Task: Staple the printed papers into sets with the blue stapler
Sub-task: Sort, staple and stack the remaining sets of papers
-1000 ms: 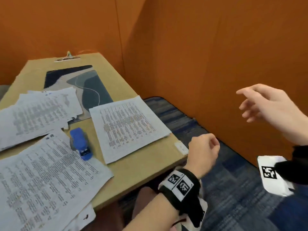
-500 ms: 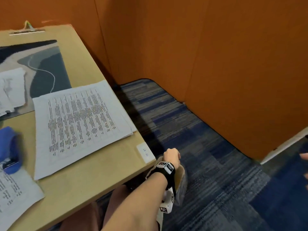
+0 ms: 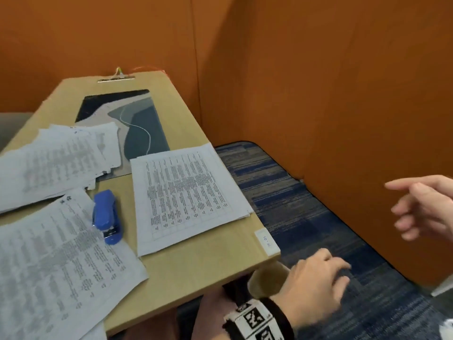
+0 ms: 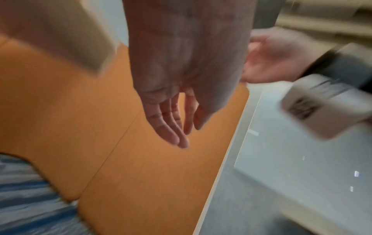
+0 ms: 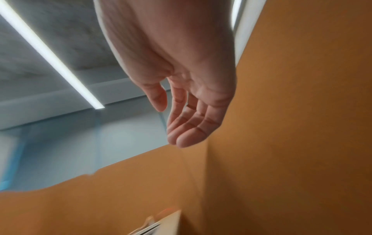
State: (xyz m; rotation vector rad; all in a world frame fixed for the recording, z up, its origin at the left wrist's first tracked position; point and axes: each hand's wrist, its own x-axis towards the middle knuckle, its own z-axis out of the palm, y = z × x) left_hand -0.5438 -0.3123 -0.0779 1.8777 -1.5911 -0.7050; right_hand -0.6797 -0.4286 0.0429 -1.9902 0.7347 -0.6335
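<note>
A: Head view: compared with half a second back, swung left again, so stapler (image 3: 107, 216) and all paper piles back in frame. Left hand (image 3: 318, 288) raised from beside the tabletop (image 3: 196, 271) corner to just right of it; right hand (image 3: 426, 207) returned at the frame's right edge.

B: Grip state?

A: Both empty. Left fingers loosely extended, nothing between them, confirmed in left wrist view (image 4: 171, 127). Right fingers relaxed and spread, nothing held, confirmed in right wrist view (image 5: 191, 119).

B: Meaning for the task?

A: Probably between sets: no sheet held, stapler untouched. Likely next: reach back over the tabletop for stapler or papers.

B: Stapler location and heading?

A: Flat on the tabletop, between the right stack (image 3: 188, 195) and the near pile (image 3: 56, 266), near end overlapping that pile's edge. Long axis roughly away from and toward the wearer, slightly slanted. Metal mouth at the near end, pointing toward the wearer; far end toward the loose pile (image 3: 51, 163).
</note>
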